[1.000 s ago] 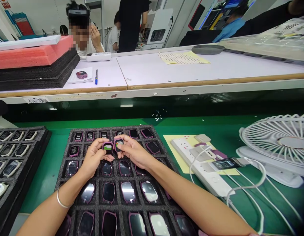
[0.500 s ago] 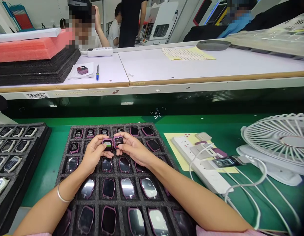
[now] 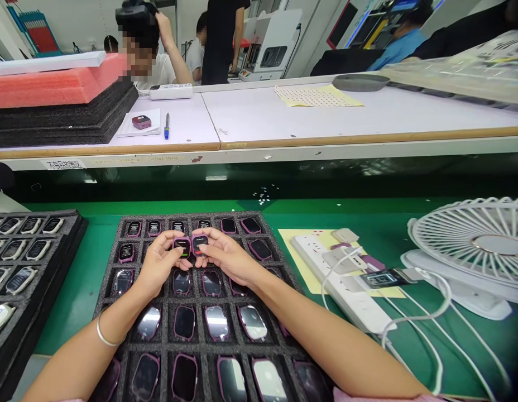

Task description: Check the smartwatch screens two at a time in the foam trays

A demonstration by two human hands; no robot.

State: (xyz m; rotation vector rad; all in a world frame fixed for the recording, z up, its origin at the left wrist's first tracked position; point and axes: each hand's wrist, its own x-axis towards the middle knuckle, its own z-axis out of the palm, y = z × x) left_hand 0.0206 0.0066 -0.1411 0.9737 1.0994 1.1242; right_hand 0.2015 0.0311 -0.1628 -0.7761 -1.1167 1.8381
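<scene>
My left hand (image 3: pixel 161 262) is shut on a smartwatch in a purple-pink case (image 3: pixel 182 247), and its lit screen shows a patch of green. Just to the right, my right hand (image 3: pixel 228 257) grips a second purple-cased smartwatch (image 3: pixel 199 244), with its fingers covering part of it. The two watches nearly touch, held above a black foam tray (image 3: pixel 106 296). Its pockets hold several similar watches in rows, some with dark screens and some with shiny film. My hands hide the pockets directly beneath them.
A second foam tray of watches (image 3: pixel 28 245) lies to the left. On the right are a white power strip (image 3: pixel 338 273) with cables and a white desk fan (image 3: pixel 472 245). Beyond, a white shelf (image 3: pixel 263 120) holds foam sheets, a pen and a watch. A co-worker (image 3: pixel 148 50) sits behind.
My hands and both watches have barely moved. The view has shifted slightly, and the co-worker's raised hand now rests on top of their head.
</scene>
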